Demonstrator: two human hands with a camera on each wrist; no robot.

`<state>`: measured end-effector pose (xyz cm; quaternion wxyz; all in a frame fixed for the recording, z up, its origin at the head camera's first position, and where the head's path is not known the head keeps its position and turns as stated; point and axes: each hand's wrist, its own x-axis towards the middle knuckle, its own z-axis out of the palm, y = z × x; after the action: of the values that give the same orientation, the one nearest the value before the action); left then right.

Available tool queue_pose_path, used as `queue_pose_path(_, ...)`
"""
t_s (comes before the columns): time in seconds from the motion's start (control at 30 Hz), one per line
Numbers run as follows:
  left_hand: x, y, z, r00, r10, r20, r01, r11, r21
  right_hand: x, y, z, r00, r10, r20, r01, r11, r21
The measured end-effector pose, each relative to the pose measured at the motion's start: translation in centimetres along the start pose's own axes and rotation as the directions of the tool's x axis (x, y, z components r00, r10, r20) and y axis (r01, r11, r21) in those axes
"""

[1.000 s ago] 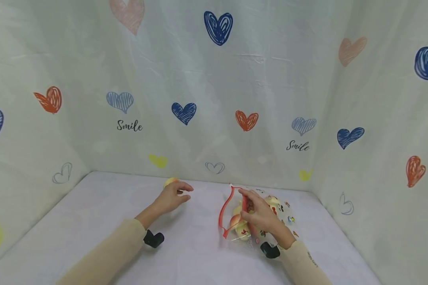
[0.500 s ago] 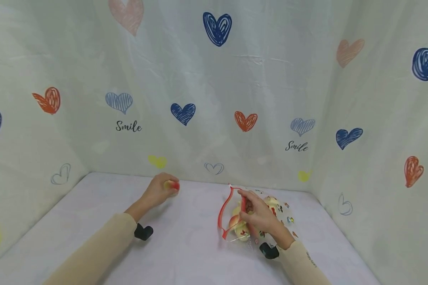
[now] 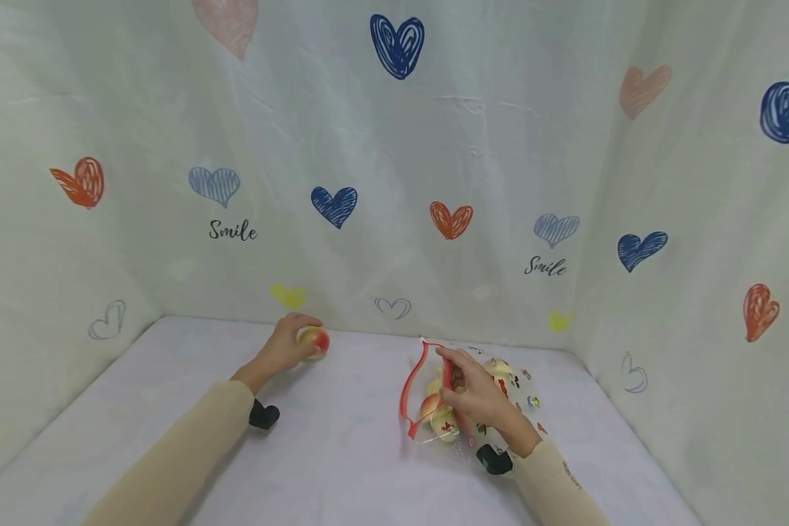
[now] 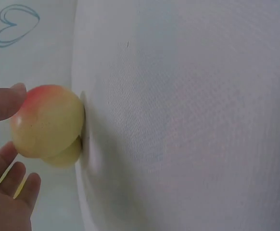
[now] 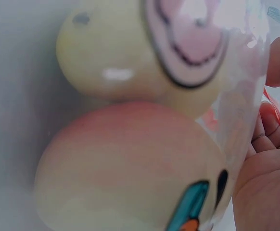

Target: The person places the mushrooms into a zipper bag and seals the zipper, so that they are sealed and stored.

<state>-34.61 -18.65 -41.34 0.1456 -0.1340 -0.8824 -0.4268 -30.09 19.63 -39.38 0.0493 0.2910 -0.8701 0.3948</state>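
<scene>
A round yellow peach (image 3: 313,342) with a red blush sits at the far edge of the table, left of centre. My left hand (image 3: 281,352) reaches around it; in the left wrist view the thumb (image 4: 9,102) and a fingertip lie against opposite sides of the peach (image 4: 48,120). A second yellow fruit (image 4: 65,156) shows partly behind it. On the right, my right hand (image 3: 476,387) pinches the red rim of a clear printed zip bag (image 3: 404,398), whose mouth gapes to the left. Several yellow-and-red fruits (image 5: 130,168) lie inside the bag, partly hidden by the hand.
A white cloth covers the table (image 3: 361,453). Behind and at both sides hang pale curtains (image 3: 394,146) printed with hearts. Black wrist cameras (image 3: 494,460) sit under both wrists.
My left hand first swung left from beyond the peach and came around it; since then it has shifted only slightly. The right hand keeps hold of the bag's rim in place.
</scene>
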Motion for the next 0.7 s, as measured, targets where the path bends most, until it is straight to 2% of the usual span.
queue_pose_path(0.17,0.3,-0.68,-0.21,0.999,-0.019,0.032,0.02,1.0,-0.009,0.07,0.12,0.09,1.0,0.019,-0.002,-0.019,1.0,-0.014)
queue_pose_path(0.43,0.62,-1.03,-0.08,0.986,-0.123,0.11,0.124,0.992,-0.01,-0.04,0.13,0.14,1.0,0.014,-0.002,-0.014,1.0,-0.023)
queue_pose_path(0.7,0.35,-0.64,0.05,0.989,-0.087,0.123,0.087,0.996,0.002,0.07,0.16,0.1,1.0,0.03,-0.005,-0.03,0.999,-0.036)
